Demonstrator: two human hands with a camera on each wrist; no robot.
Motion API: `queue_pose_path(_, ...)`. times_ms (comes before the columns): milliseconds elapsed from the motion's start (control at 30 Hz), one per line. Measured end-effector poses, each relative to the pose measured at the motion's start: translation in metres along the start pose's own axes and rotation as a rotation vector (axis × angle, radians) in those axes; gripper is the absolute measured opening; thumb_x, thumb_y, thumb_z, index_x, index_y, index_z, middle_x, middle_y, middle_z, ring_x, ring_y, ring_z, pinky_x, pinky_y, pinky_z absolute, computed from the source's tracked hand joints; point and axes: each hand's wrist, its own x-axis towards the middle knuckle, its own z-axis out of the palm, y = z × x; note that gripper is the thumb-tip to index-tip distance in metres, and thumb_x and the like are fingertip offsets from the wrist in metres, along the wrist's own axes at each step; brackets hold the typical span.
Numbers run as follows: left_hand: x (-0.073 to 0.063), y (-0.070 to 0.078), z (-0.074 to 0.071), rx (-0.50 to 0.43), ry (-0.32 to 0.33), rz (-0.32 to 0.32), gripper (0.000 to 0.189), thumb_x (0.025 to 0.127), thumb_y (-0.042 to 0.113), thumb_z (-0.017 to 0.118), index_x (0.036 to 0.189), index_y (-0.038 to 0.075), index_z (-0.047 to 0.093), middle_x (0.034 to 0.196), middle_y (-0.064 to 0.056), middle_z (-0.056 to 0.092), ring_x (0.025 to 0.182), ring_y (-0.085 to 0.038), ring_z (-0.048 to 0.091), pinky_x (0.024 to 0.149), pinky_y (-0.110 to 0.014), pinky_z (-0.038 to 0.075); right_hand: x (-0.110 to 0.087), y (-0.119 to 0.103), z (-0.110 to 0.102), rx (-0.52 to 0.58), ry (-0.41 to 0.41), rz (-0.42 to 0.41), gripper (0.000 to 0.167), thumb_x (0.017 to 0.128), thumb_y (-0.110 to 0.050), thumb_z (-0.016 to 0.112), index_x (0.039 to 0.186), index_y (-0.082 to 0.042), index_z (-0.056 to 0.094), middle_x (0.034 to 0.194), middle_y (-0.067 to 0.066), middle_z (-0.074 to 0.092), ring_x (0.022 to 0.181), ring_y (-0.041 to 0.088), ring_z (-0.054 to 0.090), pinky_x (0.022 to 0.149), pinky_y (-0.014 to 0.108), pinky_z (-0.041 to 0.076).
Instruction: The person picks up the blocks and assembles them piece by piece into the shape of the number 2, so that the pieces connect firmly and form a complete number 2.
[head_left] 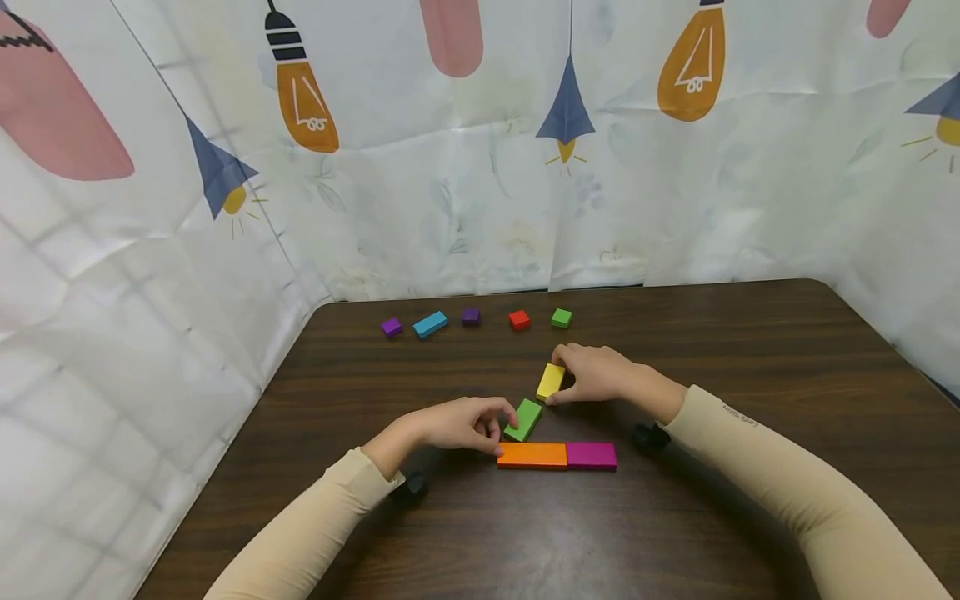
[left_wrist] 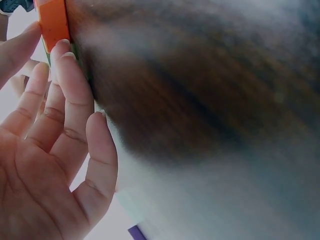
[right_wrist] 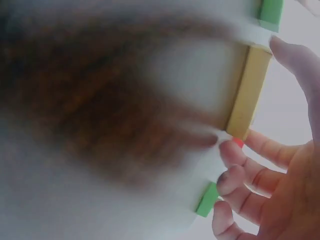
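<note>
An orange block (head_left: pixel 532 456) and a magenta block (head_left: pixel 592 456) lie end to end in a row on the table. Just beyond them, a green block (head_left: pixel 525 420) sits at a slant. My left hand (head_left: pixel 461 423) has its thumb at the orange block's left end and its index fingertip at the green block's side; its fingers are loosely bent. Farther out, my right hand (head_left: pixel 597 374) pinches a yellow block (head_left: pixel 551 382) lengthwise, thumb at the near end and index finger at the far end. In the right wrist view the yellow block (right_wrist: pixel 250 92) stands between them, other fingers curled beside it.
Along the table's far side lie a purple block (head_left: pixel 392 327), a blue block (head_left: pixel 431 324), a dark purple block (head_left: pixel 471 317), a red block (head_left: pixel 520 320) and a small green block (head_left: pixel 562 317). A patterned curtain (head_left: pixel 450 208) hangs behind the dark wooden table (head_left: pixel 480 533).
</note>
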Motion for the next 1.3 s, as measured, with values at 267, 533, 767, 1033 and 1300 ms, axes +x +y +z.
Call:
queue_pose_path(267,-0.0005,-0.0022,0.0007,0.0,0.0,-0.007,0.032,0.097,0.01,0.073,0.125,0.011,0.058,0.085,0.002,0.063,0.066,-0.011,0.054,0.068,-0.025,0.044,-0.0036,0.0019,-0.0055,-0.005,-0.033,-0.067,0.067,0.09,-0.047,0.077,0.142,-0.01,0.057,0.105,0.005,0.06,0.092,0.02,0.057,0.079,0.039,0.049)
queue_pose_path(533,-0.0006,-0.003,0.0005,-0.011,0.001,0.002,0.031,0.097,0.009,0.072,0.125,0.01,0.058,0.085,0.001,0.062,0.068,-0.012,0.055,0.069,-0.025,0.045,-0.0013,-0.0005,-0.0041,0.002,-0.019,-0.07,0.063,0.09,-0.046,0.078,0.138,-0.009,0.06,0.094,0.002,0.058,0.082,0.016,0.053,0.07,0.032,0.043)
queue_pose_path(767,-0.0012,-0.002,0.0006,-0.017,-0.001,0.005,0.03,0.098,0.008,0.071,0.125,0.01,0.058,0.085,0.001,0.062,0.068,-0.012,0.055,0.069,-0.025,0.045,0.0002,-0.0022,-0.0027,0.014,-0.006,-0.083,0.059,0.09,-0.043,0.079,0.134,-0.006,0.062,0.082,-0.001,0.056,0.07,0.012,0.049,0.062,0.028,0.038)
queue_pose_path(1033,-0.0016,-0.0022,0.0001,-0.011,-0.004,0.011,0.03,0.098,0.008,0.071,0.125,0.01,0.058,0.084,0.002,0.062,0.067,-0.012,0.055,0.068,-0.024,0.044,-0.0004,-0.0038,-0.0017,0.031,-0.004,-0.095,0.056,0.091,-0.04,0.079,0.133,-0.006,0.062,0.082,-0.002,0.057,0.068,0.011,0.049,0.061,0.026,0.039)
queue_pose_path(1300,-0.0011,-0.001,-0.0004,-0.002,-0.006,0.007,0.031,0.098,0.007,0.07,0.126,0.01,0.057,0.085,0.002,0.062,0.067,-0.01,0.055,0.069,-0.024,0.044,-0.002,-0.0038,0.0,0.046,-0.013,-0.094,0.052,0.093,-0.035,0.078,0.133,-0.006,0.062,0.079,-0.003,0.055,0.066,0.011,0.047,0.06,0.026,0.037)
